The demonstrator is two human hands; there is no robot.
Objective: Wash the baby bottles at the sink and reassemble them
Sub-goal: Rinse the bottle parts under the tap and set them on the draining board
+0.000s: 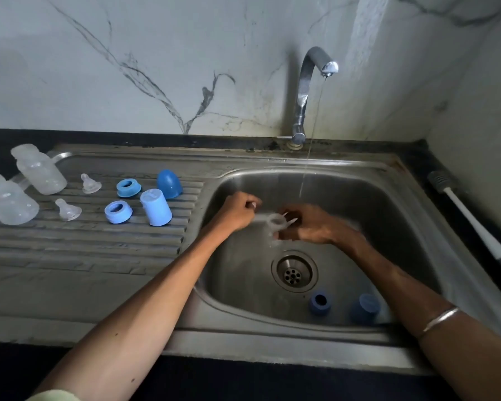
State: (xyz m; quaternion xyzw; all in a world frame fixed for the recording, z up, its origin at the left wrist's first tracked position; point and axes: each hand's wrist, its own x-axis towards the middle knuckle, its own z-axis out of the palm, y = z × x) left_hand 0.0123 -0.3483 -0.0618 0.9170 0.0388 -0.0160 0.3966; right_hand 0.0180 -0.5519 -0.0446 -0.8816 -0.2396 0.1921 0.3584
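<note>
Over the sink basin (388, 227), my right hand (310, 227) pinches a clear silicone teat (274, 224) below and left of the thin running stream. My left hand (237, 212) has its fingers curled round a thin pale stick (260, 217), blurred, whose end reaches the teat. On the draining board lie two clear bottles (41, 170) (8, 199), two clear teats (91, 184) (68, 210), two blue rings (128, 188) (118, 211), a dark blue dome cap (169, 184) and a light blue cap (156, 207). A blue ring (319, 302) and a blue cap (365, 307) sit in the basin's near side.
The chrome tap (302, 91) stands behind the basin with water running. The drain (294, 273) lies just below my hands. A long white-handled bottle brush (475, 224) lies on the dark counter to the right. A marble wall closes the back and right.
</note>
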